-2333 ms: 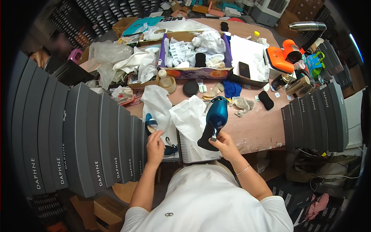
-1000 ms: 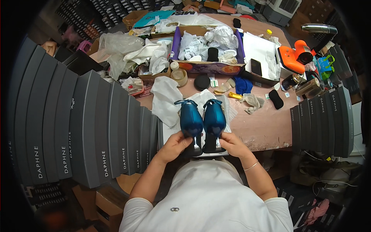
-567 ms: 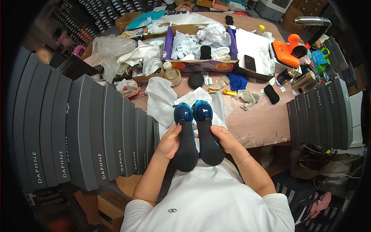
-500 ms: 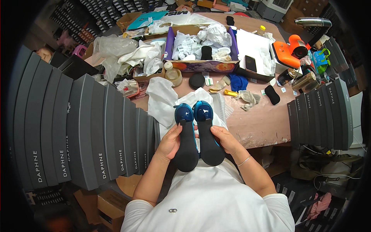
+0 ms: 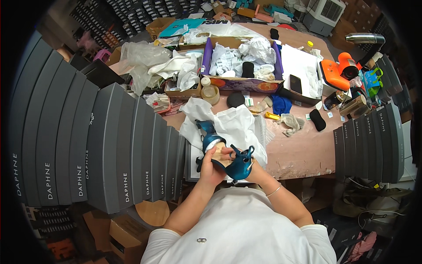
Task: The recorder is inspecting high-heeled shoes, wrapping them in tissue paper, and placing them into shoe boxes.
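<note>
Fingers of the left hand [image 5: 214,162] curled around a blue high-heeled shoe [image 5: 222,149], pressing its tan insole; the right hand [image 5: 254,169] gripped its heel end. The shoe was held above white tissue paper [image 5: 233,125], beside stacked grey boxes [image 5: 110,145].

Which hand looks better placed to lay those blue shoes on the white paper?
Probably the right hand: it grips the blue shoes beside the white paper. The left hand is underneath, on the box side.
</note>
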Demonstrator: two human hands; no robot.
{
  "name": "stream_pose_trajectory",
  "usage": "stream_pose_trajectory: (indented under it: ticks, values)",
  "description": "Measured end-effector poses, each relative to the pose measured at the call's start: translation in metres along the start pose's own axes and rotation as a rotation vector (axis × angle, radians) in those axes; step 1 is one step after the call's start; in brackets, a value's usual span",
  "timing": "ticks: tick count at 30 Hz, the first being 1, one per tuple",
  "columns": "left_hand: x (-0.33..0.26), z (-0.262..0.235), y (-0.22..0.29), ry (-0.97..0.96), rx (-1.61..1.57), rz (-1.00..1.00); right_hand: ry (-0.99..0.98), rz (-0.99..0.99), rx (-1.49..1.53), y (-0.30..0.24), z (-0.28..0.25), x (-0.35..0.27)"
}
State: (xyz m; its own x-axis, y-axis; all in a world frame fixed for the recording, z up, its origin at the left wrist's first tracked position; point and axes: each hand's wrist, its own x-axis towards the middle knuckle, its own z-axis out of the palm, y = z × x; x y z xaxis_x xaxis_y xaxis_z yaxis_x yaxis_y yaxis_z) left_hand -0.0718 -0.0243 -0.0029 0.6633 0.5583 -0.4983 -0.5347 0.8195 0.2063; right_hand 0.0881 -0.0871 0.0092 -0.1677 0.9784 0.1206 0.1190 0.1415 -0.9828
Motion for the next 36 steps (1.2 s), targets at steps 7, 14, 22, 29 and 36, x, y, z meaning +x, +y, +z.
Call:
stream_pose_trajectory:
  ticks: [7, 14, 22, 29, 36]
  values:
    - [0.005, -0.008, 0.016, 0.281, 0.196, 0.365, 0.206, 0.251, 0.285, 0.004, -0.05, -0.048]
    - [0.025, 0.02, -0.002, -0.056, 0.827, 0.259, -0.254, 0.422, -0.352, -0.039, -0.031, -0.04]
    - [0.149, 0.004, 0.137, 0.221, 1.354, -0.242, 0.316, 0.359, 0.709, -0.04, -0.077, -0.117]
    - [0.104, 0.157, 0.086, -0.501, 1.516, 0.154, 0.316, 0.125, 1.147, -0.011, -0.074, -0.139]
    - [0.057, 0.201, 0.041, -0.385, 2.161, 0.968, 0.247, 0.023, 1.172, -0.01, -0.074, -0.133]
